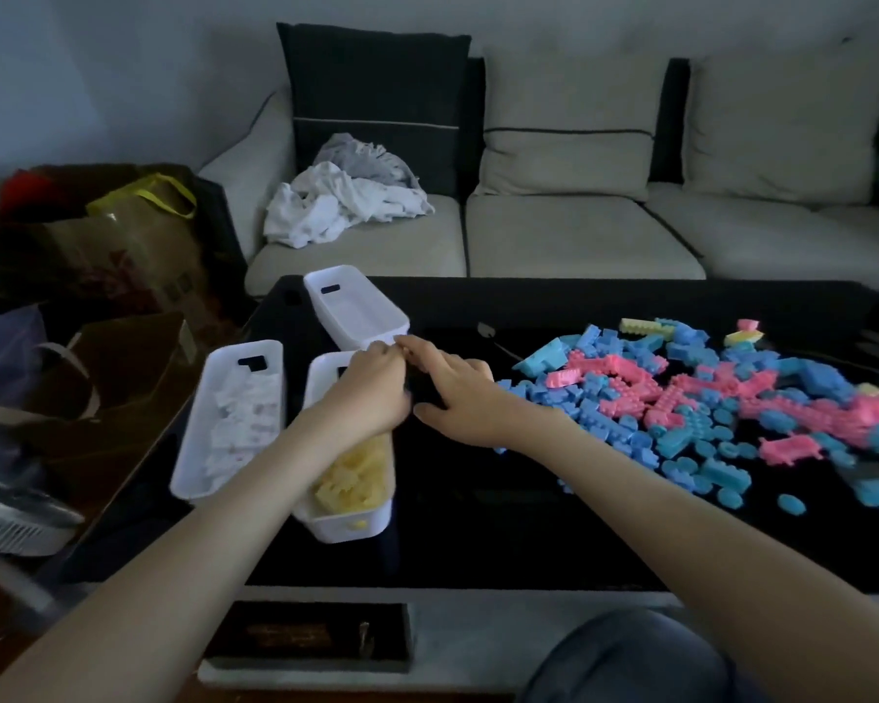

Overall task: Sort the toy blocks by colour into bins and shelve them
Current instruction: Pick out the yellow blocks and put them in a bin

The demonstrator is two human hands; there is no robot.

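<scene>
Black glossy table (478, 530) nearest, carrying a bin of yellow blocks (351, 526) beside a bin of white blocks (192, 449). Over them the left hand (371, 393) curls, on what I cannot tell. The right hand (455, 393), fingers spread, meets it at the near rim of the empty bin (364, 312). To the right lie blue and pink blocks (706, 398), sofa (579, 230) behind.

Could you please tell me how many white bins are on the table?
3: the empty white plastic bin farthest back, the bin of white blocks at the left, the bin of yellow blocks under the left hand.
</scene>
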